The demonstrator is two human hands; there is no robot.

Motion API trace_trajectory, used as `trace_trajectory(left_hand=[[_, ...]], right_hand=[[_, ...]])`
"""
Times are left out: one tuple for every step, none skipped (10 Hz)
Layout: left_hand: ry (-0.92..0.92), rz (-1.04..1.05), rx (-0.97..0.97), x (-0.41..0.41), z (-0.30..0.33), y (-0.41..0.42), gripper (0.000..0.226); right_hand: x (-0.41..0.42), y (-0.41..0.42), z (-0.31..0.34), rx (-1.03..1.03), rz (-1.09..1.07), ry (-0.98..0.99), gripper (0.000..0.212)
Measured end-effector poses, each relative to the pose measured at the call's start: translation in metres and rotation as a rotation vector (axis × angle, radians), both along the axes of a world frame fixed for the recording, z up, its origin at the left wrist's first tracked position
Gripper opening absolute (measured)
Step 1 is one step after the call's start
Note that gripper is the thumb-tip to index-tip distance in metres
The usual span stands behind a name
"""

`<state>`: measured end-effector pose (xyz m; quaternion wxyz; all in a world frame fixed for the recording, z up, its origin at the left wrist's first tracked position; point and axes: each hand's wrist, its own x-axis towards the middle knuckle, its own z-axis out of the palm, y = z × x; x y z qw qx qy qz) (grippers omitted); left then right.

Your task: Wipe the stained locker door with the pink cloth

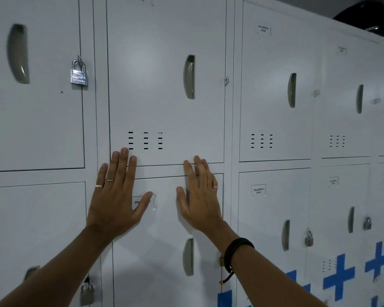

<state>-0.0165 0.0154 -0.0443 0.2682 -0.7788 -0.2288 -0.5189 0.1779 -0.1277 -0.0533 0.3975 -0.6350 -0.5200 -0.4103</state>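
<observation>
Both hands empty, fingers spread flat: left hand (115, 196) and right hand (200, 196) straddle the seam at frame centre; locker door (164, 89) directly above; pink cloth not in view; stain not discernible.

Two hands, left (115, 196) and right (200, 196), lie flat against the lockers. Four padlocks (79, 73) hang there, eight recessed handles (189, 76), three finger rings (109, 180), one black wristband (236, 248), and perhaps four blue crosses (339, 276), some cut off.
</observation>
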Motion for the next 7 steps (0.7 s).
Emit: trace_trajectory(left_hand=[[-0.003, -0.001, 0.001, 0.0, -0.001, 0.001, 0.098], [-0.011, -0.007, -0.002, -0.001, -0.002, 0.004, 0.099], [-0.014, -0.006, 0.002, 0.001, 0.0, 0.003, 0.101], [-0.005, -0.005, 0.004, 0.002, 0.002, 0.004, 0.101], [-0.009, -0.022, -0.001, 0.002, 0.001, 0.001, 0.101], [-0.003, -0.021, 0.011, 0.0, 0.0, 0.004, 0.101], [-0.006, -0.036, 0.002, -0.002, 0.001, 0.001, 0.101]], right_hand=[[-0.001, 0.0, 0.0, -0.005, 0.002, 0.007, 0.073], [-0.002, 0.0, 0.001, -0.017, 0.023, 0.03, 0.072], [-0.001, -0.005, 0.0, -0.025, 0.033, 0.052, 0.072], [0.004, -0.01, -0.002, -0.061, 0.033, 0.037, 0.073], [0.006, -0.013, -0.002, -0.078, 0.015, 0.017, 0.073], [0.009, -0.011, -0.006, -0.071, 0.023, -0.002, 0.074], [-0.002, -0.012, 0.007, 0.039, 0.14, 0.109, 0.064]])
